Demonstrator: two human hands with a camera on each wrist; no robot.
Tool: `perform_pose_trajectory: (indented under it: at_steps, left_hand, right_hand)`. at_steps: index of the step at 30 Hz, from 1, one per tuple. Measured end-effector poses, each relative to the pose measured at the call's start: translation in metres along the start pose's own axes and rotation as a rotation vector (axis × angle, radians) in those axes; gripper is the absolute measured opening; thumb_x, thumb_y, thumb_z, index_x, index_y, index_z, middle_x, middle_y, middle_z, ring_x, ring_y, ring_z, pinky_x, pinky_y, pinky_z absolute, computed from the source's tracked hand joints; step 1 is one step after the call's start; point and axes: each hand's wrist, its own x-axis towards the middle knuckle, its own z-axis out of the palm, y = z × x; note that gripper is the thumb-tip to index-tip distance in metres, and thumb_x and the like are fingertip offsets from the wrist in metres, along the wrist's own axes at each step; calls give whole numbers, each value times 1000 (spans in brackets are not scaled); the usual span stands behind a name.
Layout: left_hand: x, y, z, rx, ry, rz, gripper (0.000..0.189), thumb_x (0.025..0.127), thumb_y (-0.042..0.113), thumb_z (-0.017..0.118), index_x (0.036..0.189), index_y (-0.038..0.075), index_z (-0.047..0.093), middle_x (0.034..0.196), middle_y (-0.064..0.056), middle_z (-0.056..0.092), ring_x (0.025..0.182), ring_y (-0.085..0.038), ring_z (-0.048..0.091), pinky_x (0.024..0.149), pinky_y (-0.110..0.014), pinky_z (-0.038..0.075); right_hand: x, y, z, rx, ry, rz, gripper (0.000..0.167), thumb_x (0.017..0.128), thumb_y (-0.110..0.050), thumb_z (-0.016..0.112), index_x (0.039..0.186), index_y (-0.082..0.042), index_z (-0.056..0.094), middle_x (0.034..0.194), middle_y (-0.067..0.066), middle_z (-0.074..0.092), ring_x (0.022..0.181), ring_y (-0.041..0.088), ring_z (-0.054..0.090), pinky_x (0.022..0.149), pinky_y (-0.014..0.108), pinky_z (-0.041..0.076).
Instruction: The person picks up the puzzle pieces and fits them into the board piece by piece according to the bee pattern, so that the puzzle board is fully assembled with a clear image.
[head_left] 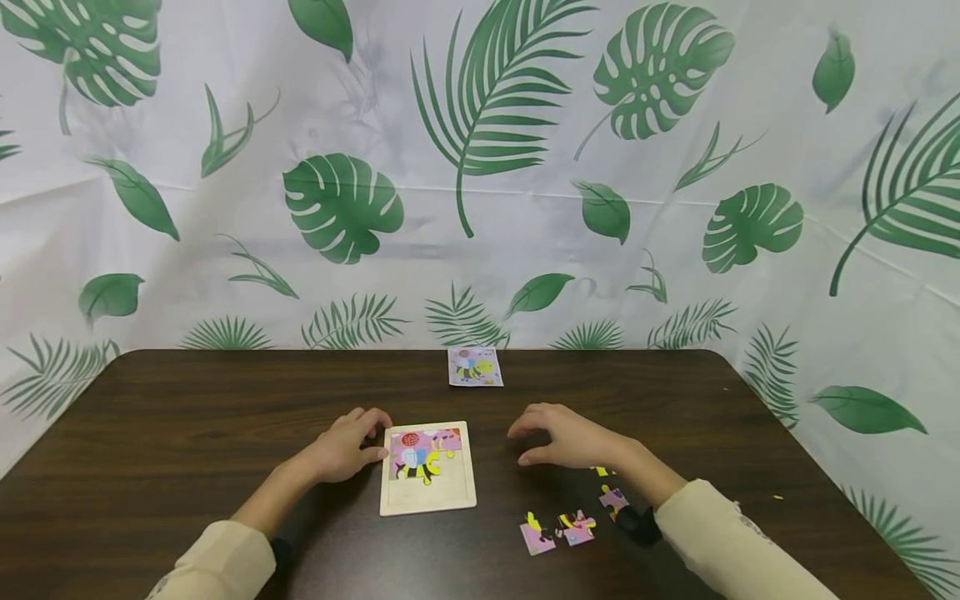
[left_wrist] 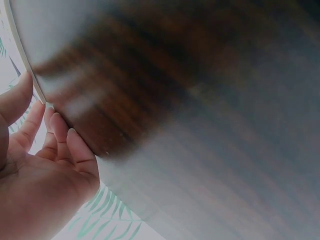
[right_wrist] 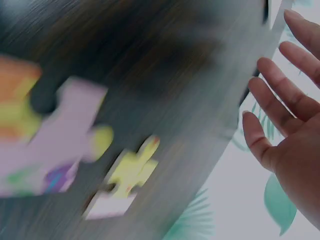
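A square wooden puzzle tray (head_left: pixel 429 497) lies on the table, its upper part filled with pink, yellow and black bee-picture pieces (head_left: pixel 417 456). At its left edge is my left hand (head_left: pixel 342 447), thumb and forefinger touching the rim near the far left corner; the left wrist view shows these fingertips at the tray's edge. My right hand (head_left: pixel 564 437) hovers to the right of the tray, fingers spread and loosely bent, nothing in them. Beneath and nearer me lie loose puzzle pieces (head_left: pixel 576 528), pink and yellow. A yellow-and-white piece (right_wrist: pixel 129 172) shows in the right wrist view.
A printed bee picture card (head_left: pixel 476 367) lies at the far edge of the dark wooden table (head_left: pixel 225 392). Behind hangs a white cloth (head_left: pixel 525 250) with green leaves. Another loose piece (head_left: pixel 613 498) lies beside the right forearm, and a tiny yellow scrap (head_left: pixel 777 497) lies farther right.
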Motion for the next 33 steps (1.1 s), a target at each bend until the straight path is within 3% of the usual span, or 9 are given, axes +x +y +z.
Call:
perform_pose_trajectory:
  at_steps: [16,24,33]
  left_hand:
    - [0,-1,1,0,6,15,29,85,16,65,109,10,51,91,-5,45,86,-24,44,71,-44,38]
    - [-1,1,-1,-2,1,9,29,85,15,64,109,10,51,92,-5,45,86,-24,44,70,-43,37]
    - [-1,2,-1,-4,-3,9,29,85,15,64,110,10,50,92,-6,45,86,-25,44,69,-43,37]
  right_hand:
    - [-66,47,-25,49,1,129,26,80,-17,70,102,-6,64,99,2,58,92,24,56,79,40,46]
    - [-85,65,-21,54,20,190,29,78,-26,72,101,-10,64,97,-2,55,89,21,53,76,39,44]
    - [-93,70,-12,53,104,178,28,79,-30,71,99,-12,63,95,-3,52,87,17,53,74,36,44]
